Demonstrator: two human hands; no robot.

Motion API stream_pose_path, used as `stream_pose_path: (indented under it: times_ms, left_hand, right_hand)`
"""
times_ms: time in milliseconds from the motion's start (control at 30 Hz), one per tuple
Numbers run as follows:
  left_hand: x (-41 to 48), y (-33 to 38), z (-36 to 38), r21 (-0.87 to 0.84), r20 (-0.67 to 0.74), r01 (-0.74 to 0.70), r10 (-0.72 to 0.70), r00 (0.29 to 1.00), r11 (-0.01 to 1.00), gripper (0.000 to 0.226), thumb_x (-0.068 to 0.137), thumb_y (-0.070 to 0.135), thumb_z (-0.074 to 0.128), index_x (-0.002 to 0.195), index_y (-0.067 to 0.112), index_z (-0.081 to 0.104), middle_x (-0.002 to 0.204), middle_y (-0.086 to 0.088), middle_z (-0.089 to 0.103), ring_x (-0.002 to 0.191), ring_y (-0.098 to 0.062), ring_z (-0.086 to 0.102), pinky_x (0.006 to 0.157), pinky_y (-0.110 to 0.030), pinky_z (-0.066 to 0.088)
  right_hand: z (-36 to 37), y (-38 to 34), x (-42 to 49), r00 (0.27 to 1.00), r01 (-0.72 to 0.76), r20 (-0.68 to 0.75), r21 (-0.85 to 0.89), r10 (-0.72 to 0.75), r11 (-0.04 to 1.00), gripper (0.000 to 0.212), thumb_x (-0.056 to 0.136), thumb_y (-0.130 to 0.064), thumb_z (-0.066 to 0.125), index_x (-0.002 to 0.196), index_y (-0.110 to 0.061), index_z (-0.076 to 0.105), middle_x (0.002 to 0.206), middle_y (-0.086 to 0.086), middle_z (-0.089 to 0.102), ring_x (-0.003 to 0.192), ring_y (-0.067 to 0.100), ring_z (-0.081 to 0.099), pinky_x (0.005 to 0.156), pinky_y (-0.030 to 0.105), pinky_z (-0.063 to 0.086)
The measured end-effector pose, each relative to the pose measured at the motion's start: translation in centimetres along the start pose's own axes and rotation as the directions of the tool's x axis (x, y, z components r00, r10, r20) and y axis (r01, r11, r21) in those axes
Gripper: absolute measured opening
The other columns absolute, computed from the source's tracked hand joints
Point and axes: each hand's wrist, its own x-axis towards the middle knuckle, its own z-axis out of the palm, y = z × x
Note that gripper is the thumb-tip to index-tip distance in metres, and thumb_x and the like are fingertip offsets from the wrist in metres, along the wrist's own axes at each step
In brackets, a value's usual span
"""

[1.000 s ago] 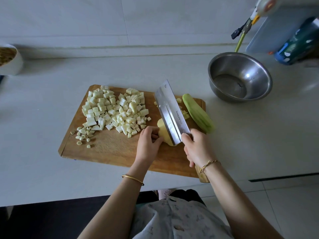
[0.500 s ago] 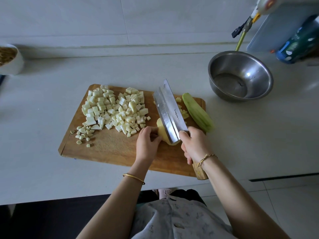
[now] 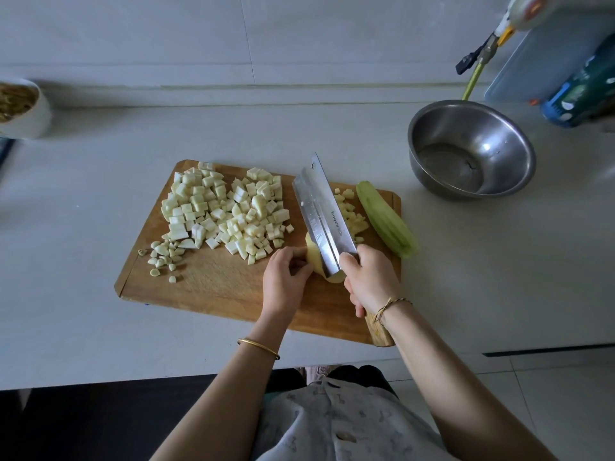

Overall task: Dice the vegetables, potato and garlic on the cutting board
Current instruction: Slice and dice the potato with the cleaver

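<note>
Looked down, in the head view, on a wooden cutting board (image 3: pixel 213 287) lying on a pale surface (image 3: pixel 83 227). Held a peeled yellow potato (image 3: pixel 313 257) at the board's front middle with the left hand (image 3: pixel 286 277), fingers curled down onto its left side. Gripped the cleaver (image 3: pixel 321 214) by its wooden handle with the right hand (image 3: pixel 369 277), fingers wrapped firmly round it, the handle's end poking out past the board's near edge. Set the blade edge-down against the potato's right side, tip pointing away and slightly left; could not tell how deep it sat. Found a large heap of diced vegetable (image 3: pixel 226 211), pale, on the board's far left part, with a scatter of garlic pieces (image 3: pixel 163 256) just at its near left. Saw small potato dice (image 3: pixel 352 214) just right of the blade and, beside them, a peeled green vegetable (image 3: pixel 386 224) lying whole, its near end overhanging the board's right edge. Noted a steel bowl (image 3: pixel 472 148) well apart at the far right, and a white bowl (image 3: pixel 30 118) at the left border.
</note>
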Motion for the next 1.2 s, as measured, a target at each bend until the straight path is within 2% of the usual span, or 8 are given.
stream_pose_path:
  times_ms: [200, 367, 533, 600, 700, 800, 1000, 1200]
  left_hand:
    - [0.1, -0.1, 0.0, 0.001, -0.011, -0.013, 0.013, 1.0, 1.0, 0.023, 0.079, 0.0, 0.071, 0.099, 0.008, 0.068, 0.093, 0.002, 0.056, 0.079, -0.001, 0.053, 0.072, -0.005, 0.041]
    - [0.0, -0.1, -0.2, -0.002, -0.018, -0.018, 0.018, 1.0, 1.0, 0.022, 0.078, 0.001, 0.072, 0.097, 0.011, 0.068, 0.091, 0.003, 0.058, 0.079, -0.001, 0.053, 0.072, -0.006, 0.041]
    - [0.0, -0.1, -0.4, -0.036, -0.002, -0.011, 0.011, 1.0, 0.999, 0.019, 0.079, 0.002, 0.072, 0.094, 0.012, 0.067, 0.09, 0.007, 0.057, 0.079, -0.001, 0.054, 0.072, -0.006, 0.042]
    - [-0.1, -0.2, -0.4, -0.038, 0.006, -0.018, 0.018, 1.0, 0.999, 0.02, 0.078, 0.002, 0.072, 0.095, 0.012, 0.068, 0.092, 0.004, 0.059, 0.081, -0.002, 0.054, 0.073, -0.007, 0.042]
    - [-0.1, -0.4, -0.3, -0.02, 0.024, -0.029, 0.03, 0.999, 0.999, 0.024, 0.078, 0.003, 0.072, 0.099, 0.014, 0.068, 0.095, 0.001, 0.06, 0.083, -0.003, 0.055, 0.075, -0.009, 0.043]
    - [-0.1, -0.3, -0.3, 0.002, 0.042, -0.036, 0.036, 0.998, 0.999, 0.026, 0.08, 0.002, 0.071, 0.102, 0.014, 0.067, 0.097, 0.0, 0.059, 0.084, 0.0, 0.053, 0.075, -0.006, 0.041]
    - [-0.1, 0.1, -0.4, 0.014, 0.079, -0.033, 0.032, 0.996, 0.999, 0.027, 0.082, 0.001, 0.067, 0.107, 0.012, 0.064, 0.101, -0.002, 0.056, 0.084, -0.003, 0.053, 0.076, -0.005, 0.041]
    - [0.0, 0.6, -0.3, 0.085, 0.121, -0.03, 0.019, 0.992, 0.996, 0.034, 0.084, 0.008, 0.068, 0.117, 0.009, 0.06, 0.109, -0.001, 0.053, 0.086, -0.004, 0.052, 0.077, -0.004, 0.043]
  right_hand:
    - [0.5, -0.2, 0.3, 1.0, 0.013, -0.01, -0.011, -0.013, 1.0, 0.026, 0.09, -0.017, 0.04, 0.067, -0.014, 0.027, 0.058, 0.006, 0.032, 0.028, 0.014, 0.029, 0.037, 0.022, 0.034]
    - [1.0, -0.3, 0.6, 0.999, 0.019, -0.028, -0.046, -0.021, 0.999, 0.026, 0.091, -0.02, 0.042, 0.069, -0.011, 0.032, 0.061, 0.011, 0.037, 0.032, 0.018, 0.033, 0.04, 0.026, 0.038]
    - [1.8, -0.8, 0.9, 0.997, 0.051, -0.045, -0.126, -0.057, 0.991, 0.027, 0.093, -0.02, 0.043, 0.069, -0.009, 0.035, 0.062, 0.011, 0.041, 0.051, 0.026, 0.041, 0.055, 0.046, 0.049]
    - [2.2, -0.8, 1.0, 0.998, 0.04, -0.052, -0.134, -0.047, 0.99, 0.029, 0.093, -0.02, 0.043, 0.067, -0.01, 0.034, 0.061, 0.008, 0.041, 0.055, 0.027, 0.044, 0.057, 0.044, 0.049]
    - [2.9, -0.4, 0.9, 0.998, 0.003, -0.058, -0.165, -0.013, 0.986, 0.031, 0.095, -0.022, 0.041, 0.067, -0.011, 0.035, 0.065, 0.009, 0.046, 0.057, 0.032, 0.053, 0.051, 0.035, 0.043]
    - [3.2, 0.3, 0.9, 0.997, -0.054, -0.069, -0.083, 0.048, 0.995, 0.028, 0.095, -0.023, 0.042, 0.07, -0.01, 0.038, 0.069, 0.012, 0.049, 0.044, 0.026, 0.048, 0.036, 0.025, 0.039]
    - [1.3, -0.3, 0.5, 0.997, -0.076, -0.003, 0.089, 0.077, 0.993, 0.022, 0.091, -0.016, 0.043, 0.072, -0.007, 0.044, 0.053, 0.009, 0.043, 0.028, 0.018, 0.036, 0.034, 0.024, 0.036]
    - [-2.6, -0.9, -0.6, 0.991, 0.01, -0.132, 0.203, 0.018, 0.979, 0.029, 0.092, -0.012, 0.045, 0.064, -0.009, 0.038, 0.046, 0.009, 0.04, 0.026, 0.018, 0.034, 0.037, 0.027, 0.035]
